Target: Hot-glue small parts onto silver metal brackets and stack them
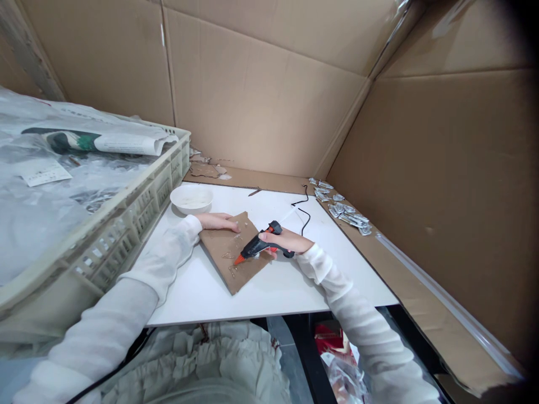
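My right hand [290,240] is wrapped round a black and orange hot glue gun [255,246]. Its orange nozzle points down and left, close over the lower part of a brown cardboard piece [219,242]. Shiny trails that look like glue [233,270] lie on the cardboard near the nozzle and further up. At the cardboard's upper left edge my left hand [219,222] grips it, thumb on top and the other fingers partly hidden. The cardboard rests at an angle over the white tabletop [189,300].
A white bowl [191,198] stands behind my left hand. To the left is a big plastic crate [168,179] full of clear bags. Small silvery packets [348,215] lie along the right ledge. A black cord [309,216] runs behind the gun. Cardboard walls [261,95] enclose the table.
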Demonstrator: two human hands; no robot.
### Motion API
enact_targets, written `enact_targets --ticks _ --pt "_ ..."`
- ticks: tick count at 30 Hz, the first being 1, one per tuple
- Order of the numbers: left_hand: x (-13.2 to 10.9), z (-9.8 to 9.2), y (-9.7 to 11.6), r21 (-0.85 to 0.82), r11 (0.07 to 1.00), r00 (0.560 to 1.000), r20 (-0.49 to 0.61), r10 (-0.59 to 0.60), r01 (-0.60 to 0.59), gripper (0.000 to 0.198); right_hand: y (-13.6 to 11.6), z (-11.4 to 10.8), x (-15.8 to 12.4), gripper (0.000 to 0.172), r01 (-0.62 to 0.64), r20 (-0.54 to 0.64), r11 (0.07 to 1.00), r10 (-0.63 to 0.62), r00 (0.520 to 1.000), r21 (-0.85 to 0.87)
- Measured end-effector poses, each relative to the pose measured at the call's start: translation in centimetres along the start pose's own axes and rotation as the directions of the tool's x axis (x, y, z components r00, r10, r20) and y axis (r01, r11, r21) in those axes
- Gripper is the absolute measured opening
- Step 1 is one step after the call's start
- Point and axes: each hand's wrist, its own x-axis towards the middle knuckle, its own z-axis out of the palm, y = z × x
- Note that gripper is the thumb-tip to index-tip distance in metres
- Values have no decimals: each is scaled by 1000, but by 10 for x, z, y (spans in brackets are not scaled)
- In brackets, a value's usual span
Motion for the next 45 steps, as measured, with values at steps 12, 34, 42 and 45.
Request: enact_targets --ticks 12,34,42,45 --pt "-3 2 2 3 1000 1000 -21 -12 12 57 2 -1 0 50 -3 9 1000 3 1000 -4" --pt "-1 1 1 27 999 999 -37 -17 18 56 2 -3 -1 50 -2 28 1000 2 1000 21" --pt "-1 1 1 33 999 999 -42 -11 12 57 4 -4 -1 49 -6 23 1000 5 1000 19" --pt "-1 1 0 34 999 999 -43 -10 12 57 5 -5 -1 49 -21 12 1000 20 1000 20"
